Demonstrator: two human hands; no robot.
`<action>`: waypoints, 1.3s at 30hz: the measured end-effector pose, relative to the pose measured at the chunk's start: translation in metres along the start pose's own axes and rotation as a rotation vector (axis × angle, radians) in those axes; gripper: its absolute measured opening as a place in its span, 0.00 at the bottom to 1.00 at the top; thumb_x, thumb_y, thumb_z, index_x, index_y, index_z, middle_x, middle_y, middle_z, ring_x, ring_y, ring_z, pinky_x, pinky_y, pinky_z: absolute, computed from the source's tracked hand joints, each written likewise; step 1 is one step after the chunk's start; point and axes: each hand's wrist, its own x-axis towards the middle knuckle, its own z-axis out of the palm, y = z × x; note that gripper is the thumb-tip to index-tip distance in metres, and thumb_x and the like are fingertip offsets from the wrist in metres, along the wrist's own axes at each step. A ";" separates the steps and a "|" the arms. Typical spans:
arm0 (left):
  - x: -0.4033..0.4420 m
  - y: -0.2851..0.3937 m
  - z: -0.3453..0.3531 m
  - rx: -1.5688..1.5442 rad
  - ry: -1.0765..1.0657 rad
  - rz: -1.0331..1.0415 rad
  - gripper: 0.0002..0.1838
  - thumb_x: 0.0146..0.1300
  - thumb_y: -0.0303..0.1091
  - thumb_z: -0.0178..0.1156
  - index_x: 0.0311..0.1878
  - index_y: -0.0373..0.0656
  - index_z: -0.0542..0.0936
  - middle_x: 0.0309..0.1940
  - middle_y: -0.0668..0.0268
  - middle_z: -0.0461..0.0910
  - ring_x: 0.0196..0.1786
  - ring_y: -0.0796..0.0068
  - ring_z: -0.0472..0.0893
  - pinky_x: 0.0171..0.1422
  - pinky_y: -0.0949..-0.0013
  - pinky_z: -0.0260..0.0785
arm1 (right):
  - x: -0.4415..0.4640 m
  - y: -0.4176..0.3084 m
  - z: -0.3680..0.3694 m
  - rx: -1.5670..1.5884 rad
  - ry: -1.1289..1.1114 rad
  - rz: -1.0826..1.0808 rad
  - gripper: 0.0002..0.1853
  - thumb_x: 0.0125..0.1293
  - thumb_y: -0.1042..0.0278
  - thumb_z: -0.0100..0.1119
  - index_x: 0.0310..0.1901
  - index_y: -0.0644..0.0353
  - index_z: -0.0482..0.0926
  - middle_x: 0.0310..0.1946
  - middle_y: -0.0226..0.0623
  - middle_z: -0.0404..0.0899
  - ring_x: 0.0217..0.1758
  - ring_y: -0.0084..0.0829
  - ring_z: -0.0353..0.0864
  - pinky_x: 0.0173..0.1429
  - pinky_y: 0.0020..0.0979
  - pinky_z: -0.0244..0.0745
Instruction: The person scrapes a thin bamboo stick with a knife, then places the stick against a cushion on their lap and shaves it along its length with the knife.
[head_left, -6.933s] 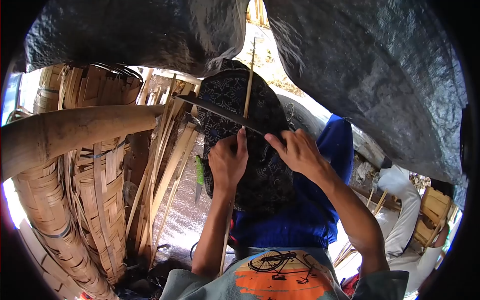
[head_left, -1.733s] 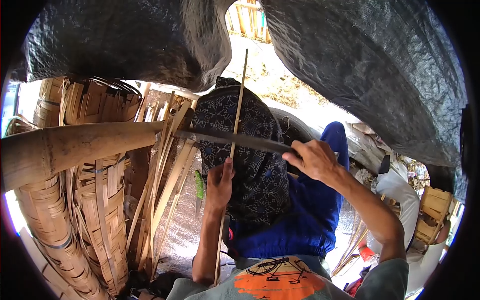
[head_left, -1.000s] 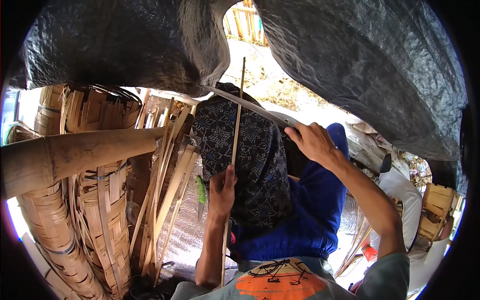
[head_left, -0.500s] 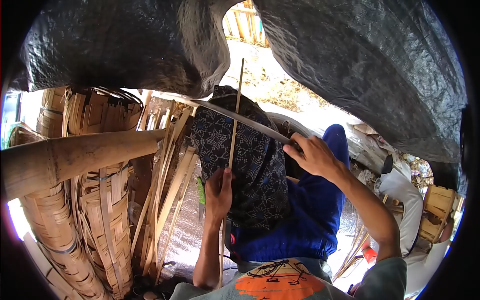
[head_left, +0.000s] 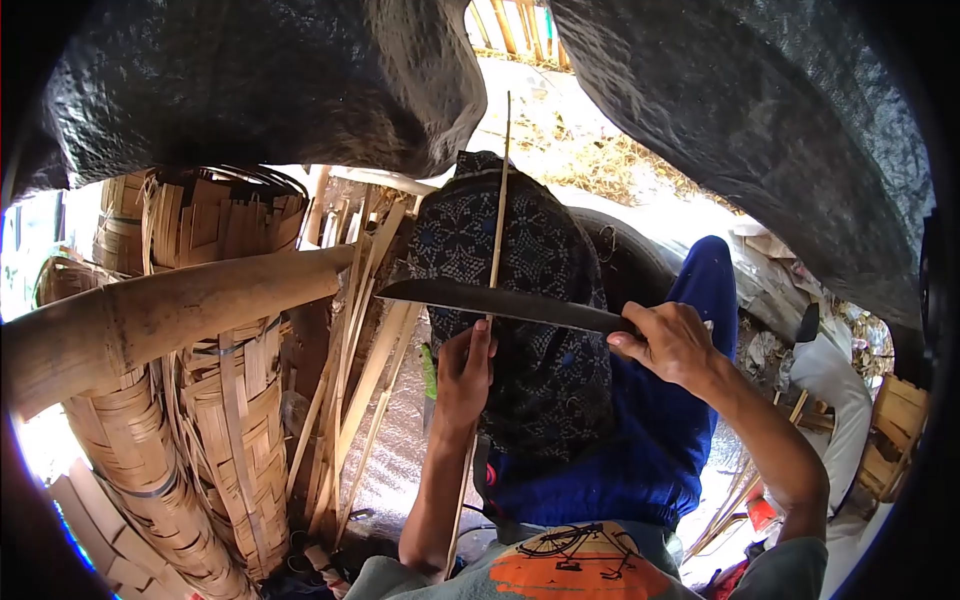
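Note:
In the head view, my left hand [head_left: 466, 372] is closed around a thin bamboo strip [head_left: 499, 225]. The strip runs lengthwise over a dark patterned cloth [head_left: 545, 390] that covers my lap, and its tail passes back along my left forearm. My right hand [head_left: 672, 343] grips the handle of a long machete [head_left: 500, 299]. The blade lies crosswise over the strip, just beyond my left fingertips, with its tip pointing left. The machete's handle is mostly hidden in my fist.
A thick bamboo pole [head_left: 200, 320] juts in from the left, before tall woven bamboo baskets [head_left: 215, 430]. Several split bamboo pieces [head_left: 365, 370] lean beside my left arm. Dark tarpaulin [head_left: 250, 90] hangs overhead. Pale sacks [head_left: 835, 385] and a wooden crate [head_left: 895, 430] are at right.
The machete has slid along the strip toward me, coming close to my left hand. Its blade is now nearly level across the view. The whole scene has shifted slightly right.

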 end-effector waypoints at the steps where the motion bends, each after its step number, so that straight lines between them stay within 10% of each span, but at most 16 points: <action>1: -0.001 0.001 0.000 -0.035 -0.002 -0.003 0.27 0.75 0.50 0.47 0.22 0.41 0.71 0.12 0.74 0.62 0.16 0.86 0.61 0.21 0.75 0.50 | 0.001 0.001 0.001 -0.001 0.001 0.004 0.23 0.66 0.45 0.58 0.29 0.61 0.74 0.13 0.44 0.75 0.18 0.46 0.79 0.24 0.42 0.73; 14: -0.008 0.004 0.000 -0.182 -0.038 -0.073 0.26 0.74 0.51 0.47 0.22 0.44 0.71 0.13 0.76 0.61 0.16 0.88 0.59 0.20 0.76 0.47 | 0.041 0.007 0.015 -0.072 0.284 0.016 0.23 0.72 0.50 0.53 0.26 0.62 0.74 0.09 0.43 0.71 0.13 0.42 0.76 0.20 0.40 0.70; 20: -0.004 0.004 0.001 -0.430 -0.013 -0.205 0.23 0.73 0.48 0.50 0.22 0.46 0.72 0.16 0.78 0.62 0.17 0.89 0.58 0.21 0.77 0.48 | 0.023 -0.006 -0.002 0.084 -0.005 0.002 0.22 0.73 0.53 0.52 0.25 0.62 0.76 0.07 0.40 0.68 0.09 0.38 0.72 0.17 0.38 0.66; 28: -0.009 0.001 0.001 -0.296 -0.009 -0.138 0.25 0.73 0.51 0.50 0.22 0.45 0.71 0.14 0.77 0.61 0.17 0.88 0.59 0.22 0.77 0.48 | 0.054 0.006 -0.015 0.067 0.051 0.216 0.27 0.73 0.48 0.49 0.22 0.62 0.75 0.07 0.42 0.68 0.11 0.39 0.71 0.19 0.39 0.68; 39: -0.027 0.007 0.010 0.058 0.107 -0.013 0.26 0.73 0.47 0.50 0.22 0.38 0.71 0.14 0.71 0.63 0.20 0.84 0.61 0.24 0.70 0.50 | 0.025 0.008 -0.004 0.001 -0.018 -0.036 0.28 0.74 0.46 0.47 0.24 0.62 0.79 0.06 0.39 0.67 0.08 0.36 0.69 0.20 0.39 0.70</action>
